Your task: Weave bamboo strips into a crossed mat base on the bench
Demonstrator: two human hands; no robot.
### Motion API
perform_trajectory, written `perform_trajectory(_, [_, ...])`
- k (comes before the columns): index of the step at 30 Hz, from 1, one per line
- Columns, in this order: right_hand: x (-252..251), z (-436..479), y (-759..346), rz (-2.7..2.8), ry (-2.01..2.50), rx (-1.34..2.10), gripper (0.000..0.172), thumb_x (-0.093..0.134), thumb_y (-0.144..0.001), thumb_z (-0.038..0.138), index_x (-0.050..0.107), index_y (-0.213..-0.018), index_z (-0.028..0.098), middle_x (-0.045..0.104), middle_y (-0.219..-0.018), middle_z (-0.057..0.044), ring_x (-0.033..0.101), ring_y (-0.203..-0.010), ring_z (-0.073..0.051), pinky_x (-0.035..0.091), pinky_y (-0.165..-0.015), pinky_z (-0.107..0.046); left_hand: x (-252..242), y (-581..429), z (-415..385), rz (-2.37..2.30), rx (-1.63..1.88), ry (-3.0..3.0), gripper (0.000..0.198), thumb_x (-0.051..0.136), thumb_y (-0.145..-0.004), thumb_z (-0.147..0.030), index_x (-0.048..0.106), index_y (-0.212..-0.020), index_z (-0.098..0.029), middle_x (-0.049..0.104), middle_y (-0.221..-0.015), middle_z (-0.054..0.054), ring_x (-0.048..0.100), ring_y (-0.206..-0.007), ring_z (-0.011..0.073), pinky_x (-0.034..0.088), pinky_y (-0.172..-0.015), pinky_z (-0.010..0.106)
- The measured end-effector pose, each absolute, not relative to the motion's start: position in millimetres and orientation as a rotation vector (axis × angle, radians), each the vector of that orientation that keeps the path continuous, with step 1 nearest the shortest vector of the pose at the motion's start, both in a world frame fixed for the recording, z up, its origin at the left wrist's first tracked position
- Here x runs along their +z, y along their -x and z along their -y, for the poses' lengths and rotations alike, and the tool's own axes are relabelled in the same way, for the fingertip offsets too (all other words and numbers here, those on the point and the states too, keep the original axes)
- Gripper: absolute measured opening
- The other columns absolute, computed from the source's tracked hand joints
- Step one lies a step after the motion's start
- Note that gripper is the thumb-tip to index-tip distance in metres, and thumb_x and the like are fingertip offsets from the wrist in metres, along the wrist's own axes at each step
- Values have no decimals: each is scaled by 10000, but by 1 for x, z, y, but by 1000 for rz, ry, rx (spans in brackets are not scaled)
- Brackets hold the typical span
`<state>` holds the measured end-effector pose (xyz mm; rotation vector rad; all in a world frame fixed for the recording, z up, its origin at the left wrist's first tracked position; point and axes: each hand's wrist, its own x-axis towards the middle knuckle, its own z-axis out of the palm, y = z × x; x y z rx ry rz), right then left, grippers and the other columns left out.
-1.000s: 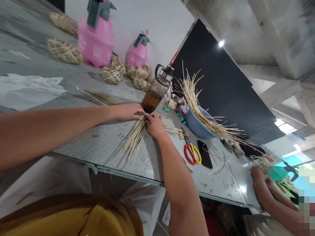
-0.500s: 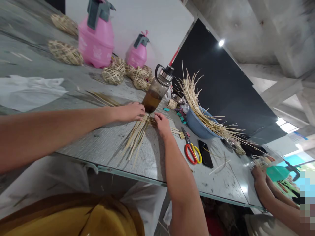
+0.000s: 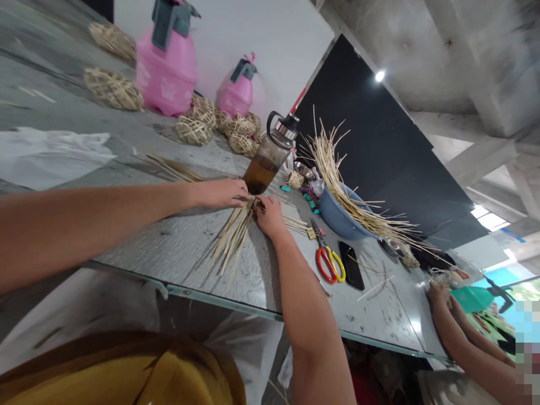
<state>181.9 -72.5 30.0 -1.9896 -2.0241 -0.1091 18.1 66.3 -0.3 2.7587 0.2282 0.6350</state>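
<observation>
Pale bamboo strips [image 3: 230, 236] lie crossed on the grey table, fanning toward its front edge and out to both sides. My left hand [image 3: 228, 193] rests on the upper left of the crossing, its fingers closed on the strips. At the right side of the crossing, my right hand [image 3: 269, 214] pinches the strips with bent fingers. Both hands almost meet there, so the woven part is mostly hidden. Just behind them stands a bottle of brown liquid [image 3: 261, 169] with a black handled lid.
Red-and-yellow-handled scissors [image 3: 330, 261] and a black phone [image 3: 351, 265] lie to the right. Behind them, a blue basin [image 3: 343, 216] holds long strips. Pink spray bottles [image 3: 166, 73] and woven balls [image 3: 196, 126] stand at the back. Another person's hands [image 3: 441, 295] work at far right.
My right hand has moved left, closer to my left hand and onto the crossing of the strips. My left hand stays nearly in place.
</observation>
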Motion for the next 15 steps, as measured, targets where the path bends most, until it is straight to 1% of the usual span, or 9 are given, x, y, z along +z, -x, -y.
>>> perform_trajectory(2, [30,73,-182,2033,1988,-131,367,553,-947,151,624,-1306,163,616,-1150,-108,502,-1117,-213,344,-985,-353,-1,-19,-68,-242,647,-2757,329,537,-860,-372,714,-1081,-205,678,-1110,107,581,-1044,265,406,-966,351])
perform_trajectory(5, [29,73,-180,2077,1988,-161,320,511,-970,158,675,-1244,174,596,-1140,-112,497,-1111,-216,331,-981,-356,-2,-20,-68,-298,692,-2748,323,547,-840,-371,699,-1064,-195,681,-1084,112,584,-1031,271,410,-957,362])
perform_trajectory(8, [28,73,-179,2089,1989,-178,311,511,-973,162,685,-1231,165,584,-1124,-114,487,-1108,-214,324,-980,-348,-2,-19,-67,-423,741,-2731,342,585,-800,-400,666,-1038,-169,675,-1043,115,590,-971,256,434,-883,336])
perform_trajectory(10, [28,73,-179,2087,1993,-186,329,514,-972,161,666,-1264,165,582,-1120,-114,481,-1111,-216,323,-982,-346,-1,-18,-66,-496,746,-2724,335,608,-782,-416,654,-997,-163,669,-1007,113,592,-909,242,441,-818,320])
perform_trajectory(12, [28,73,-179,2092,1994,-194,368,504,-975,157,628,-1322,172,581,-1125,-115,477,-1116,-219,320,-984,-350,0,-17,-65,-518,744,-2726,326,617,-786,-431,650,-972,-165,664,-988,109,590,-880,234,439,-788,312])
perform_trajectory(15, [28,75,-178,2118,1993,-205,392,479,-988,158,606,-1357,195,573,-1128,-112,475,-1116,-215,315,-983,-352,1,-16,-65,-505,791,-2730,383,640,-782,-451,651,-1027,-156,656,-1014,114,586,-909,237,435,-812,312])
